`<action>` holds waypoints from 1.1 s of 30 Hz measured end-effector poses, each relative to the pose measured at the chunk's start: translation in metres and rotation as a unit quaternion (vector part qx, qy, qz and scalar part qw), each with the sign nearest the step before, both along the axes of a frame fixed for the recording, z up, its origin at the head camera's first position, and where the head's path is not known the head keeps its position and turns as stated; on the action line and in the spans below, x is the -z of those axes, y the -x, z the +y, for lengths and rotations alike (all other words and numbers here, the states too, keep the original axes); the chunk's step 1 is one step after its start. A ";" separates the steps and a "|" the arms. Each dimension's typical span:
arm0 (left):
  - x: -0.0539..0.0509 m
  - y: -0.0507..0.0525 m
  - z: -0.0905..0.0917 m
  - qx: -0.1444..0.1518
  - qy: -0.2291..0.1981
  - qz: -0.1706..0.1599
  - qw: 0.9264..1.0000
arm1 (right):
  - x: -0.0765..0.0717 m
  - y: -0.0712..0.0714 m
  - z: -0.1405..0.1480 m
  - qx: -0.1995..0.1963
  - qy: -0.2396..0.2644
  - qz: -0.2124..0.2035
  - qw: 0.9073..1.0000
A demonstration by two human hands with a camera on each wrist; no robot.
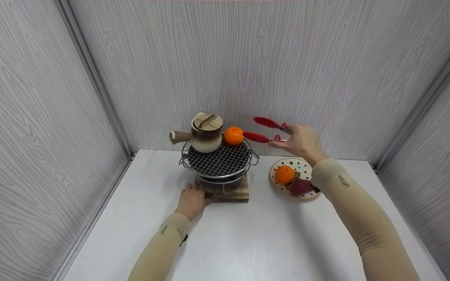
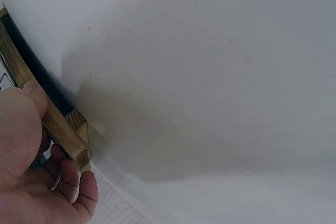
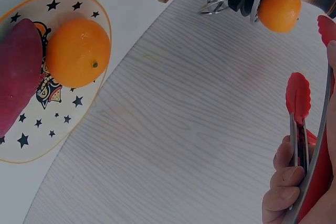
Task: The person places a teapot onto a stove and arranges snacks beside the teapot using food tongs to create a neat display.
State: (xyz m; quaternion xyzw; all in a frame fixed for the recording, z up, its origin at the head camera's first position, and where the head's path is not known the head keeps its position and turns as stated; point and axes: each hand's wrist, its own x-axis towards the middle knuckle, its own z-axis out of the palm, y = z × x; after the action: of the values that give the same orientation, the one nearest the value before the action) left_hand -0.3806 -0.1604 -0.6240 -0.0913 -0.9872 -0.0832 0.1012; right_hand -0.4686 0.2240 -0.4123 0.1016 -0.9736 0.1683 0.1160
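In the head view, my left hand (image 1: pixel 192 200) grips the near left corner of the wooden base (image 1: pixel 231 195) under a round grill. Up close in the left wrist view, the thumb lies along the board's edge (image 2: pixel 50 106) with fingers curled beside its corner. My right hand (image 1: pixel 302 143) holds red-tipped tongs (image 1: pixel 257 137) in the air, their tips spread apart. One tip is close to an orange (image 1: pixel 233 136) on the grill's wire mesh (image 1: pixel 221 160); I cannot tell whether they touch. Left of that orange, a small lidded pot (image 1: pixel 206 138) with a side handle stands on the mesh.
Right of the grill, a star-patterned plate (image 1: pixel 278 188) bears a second orange (image 1: pixel 284 174) and a purple-red sweet potato (image 1: pixel 300 187). My right forearm passes over the plate's right side. Wood-grain panels (image 1: pixel 225 58) enclose the white table (image 1: pixel 248 242) at the back and sides.
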 end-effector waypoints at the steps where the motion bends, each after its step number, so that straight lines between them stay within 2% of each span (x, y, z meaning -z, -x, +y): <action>1: 0.000 0.000 0.000 0.000 0.000 -0.002 1.000 | 0.000 -0.001 0.001 0.000 0.000 0.001 1.000; 11: 0.000 -0.002 -0.001 0.003 -0.001 0.002 1.000 | 0.007 -0.001 0.013 0.013 0.000 -0.007 1.000; 20: -0.002 -0.003 0.000 0.000 -0.001 -0.009 1.000 | 0.013 -0.003 0.025 0.022 -0.006 -0.008 1.000; 27: -0.001 -0.002 0.000 0.000 0.001 0.000 1.000 | 0.018 -0.005 0.035 0.016 -0.005 -0.006 1.000; 33: 0.001 -0.002 0.001 -0.003 0.001 -0.008 1.000 | 0.024 -0.005 0.039 0.019 -0.007 -0.001 1.000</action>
State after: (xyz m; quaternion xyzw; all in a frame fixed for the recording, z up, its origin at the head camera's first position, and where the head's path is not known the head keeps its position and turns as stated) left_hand -0.3786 -0.1599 -0.6249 -0.0875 -0.9884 -0.0822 0.0931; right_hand -0.4638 0.2633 -0.4365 0.0837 -0.9766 0.1594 0.1176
